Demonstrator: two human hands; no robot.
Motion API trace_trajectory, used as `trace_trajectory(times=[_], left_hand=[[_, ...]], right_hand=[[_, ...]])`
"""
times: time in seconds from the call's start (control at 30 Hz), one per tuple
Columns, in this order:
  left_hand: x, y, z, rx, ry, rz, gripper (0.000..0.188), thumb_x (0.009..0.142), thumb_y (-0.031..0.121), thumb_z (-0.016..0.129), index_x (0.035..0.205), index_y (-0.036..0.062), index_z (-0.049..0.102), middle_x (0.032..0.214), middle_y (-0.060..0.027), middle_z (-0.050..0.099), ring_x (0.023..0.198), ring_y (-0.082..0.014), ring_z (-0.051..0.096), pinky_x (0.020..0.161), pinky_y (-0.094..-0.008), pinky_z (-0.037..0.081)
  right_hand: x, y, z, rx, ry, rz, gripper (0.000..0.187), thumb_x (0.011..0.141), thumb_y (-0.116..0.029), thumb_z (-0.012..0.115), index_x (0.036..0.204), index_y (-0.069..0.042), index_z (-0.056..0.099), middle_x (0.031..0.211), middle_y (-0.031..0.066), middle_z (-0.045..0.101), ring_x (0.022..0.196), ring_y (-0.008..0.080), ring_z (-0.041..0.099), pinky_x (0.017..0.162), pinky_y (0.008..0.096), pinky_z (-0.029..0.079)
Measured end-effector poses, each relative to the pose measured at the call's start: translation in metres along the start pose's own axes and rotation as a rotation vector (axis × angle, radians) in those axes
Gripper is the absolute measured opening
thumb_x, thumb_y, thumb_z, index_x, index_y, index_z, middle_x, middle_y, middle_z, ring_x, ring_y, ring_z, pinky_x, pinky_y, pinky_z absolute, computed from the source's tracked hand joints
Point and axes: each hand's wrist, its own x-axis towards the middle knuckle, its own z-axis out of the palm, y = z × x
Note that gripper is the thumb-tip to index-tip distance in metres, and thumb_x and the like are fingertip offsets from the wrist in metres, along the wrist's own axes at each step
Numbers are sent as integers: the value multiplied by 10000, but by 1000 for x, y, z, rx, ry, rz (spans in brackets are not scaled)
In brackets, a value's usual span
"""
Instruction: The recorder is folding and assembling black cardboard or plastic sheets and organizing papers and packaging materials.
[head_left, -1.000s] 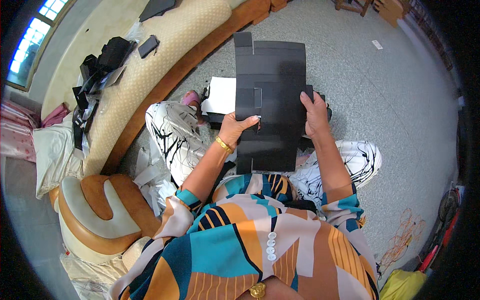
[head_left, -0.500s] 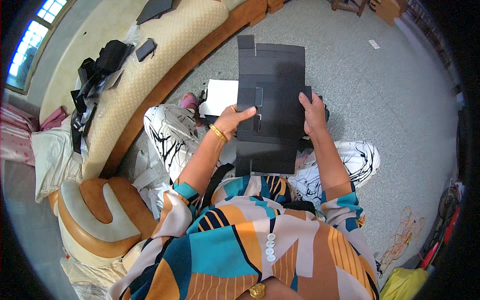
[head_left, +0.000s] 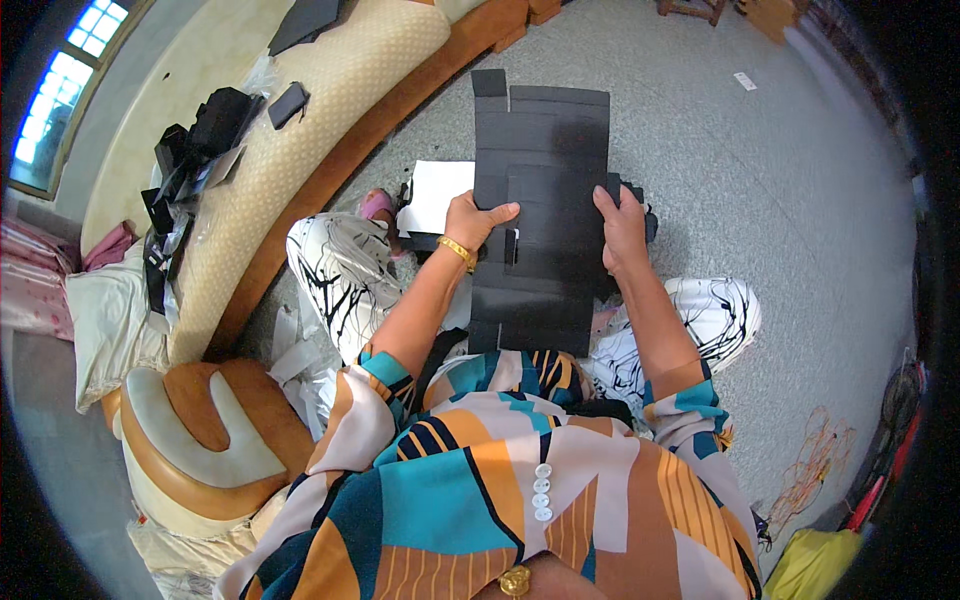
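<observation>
Between my hands I hold up a flat, unfolded black cardboard box blank (head_left: 545, 250), creased crosswise, with a slot near its left side and a tab at its top left corner. My left hand (head_left: 474, 220) grips the left edge, its thumb lying across the front. On the opposite edge my right hand (head_left: 622, 225) is closed, thumb in front and fingers partly hidden behind. Behind the blank, at its left, shows a white flat sheet or panel (head_left: 437, 198). Some dark object peeks out past the right edge, too covered to make out.
A curved cream sofa (head_left: 330, 110) with a wooden base runs along the left, holding black box pieces (head_left: 215, 125) and a small dark pouch (head_left: 288, 106). Its rounded armrest (head_left: 205, 435) stands near my left elbow. Orange cords (head_left: 815, 460) and a yellow-green bag (head_left: 812, 565) lie at lower right.
My left hand has shifted slightly, its thumb moving a little up and right on the blank. The slot now shows less opening. Both hands keep their grip.
</observation>
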Motion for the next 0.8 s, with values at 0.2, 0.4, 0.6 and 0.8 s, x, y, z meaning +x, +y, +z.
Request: trace_trajectory(times=[0.2,0.4,0.6,0.8], left_hand=[[-14,12,-1,-150,-188,-128,375,684,132,753,979,-17,575,887,-102,638,722,-172,612,680,-304,503],[-6,-30,6,108,19,-127,376,651,160,782,924,-33,609,809,-95,649,676,-173,615,636,-292,502],[18,-34,-11,89,-263,-70,483,716,211,735,1082,-41,543,967,-93,620,832,-160,591,736,-285,474],[35,-33,-64,16,327,213,496,741,268,711,1126,11,531,888,-74,583,798,-126,539,732,-268,446]], right_hand=[[21,-2,-10,80,168,5,224,844,-107,552,1030,18,535,961,72,584,853,158,539,780,302,434],[16,17,-13,4,330,1,271,834,-110,561,1062,29,516,1004,90,566,880,181,524,792,332,428],[29,44,-43,210,419,159,265,842,-103,540,1080,14,517,1024,110,569,904,220,545,811,367,449],[62,51,-83,582,740,332,189,910,-182,445,971,-38,550,936,87,612,767,197,605,657,350,525]])
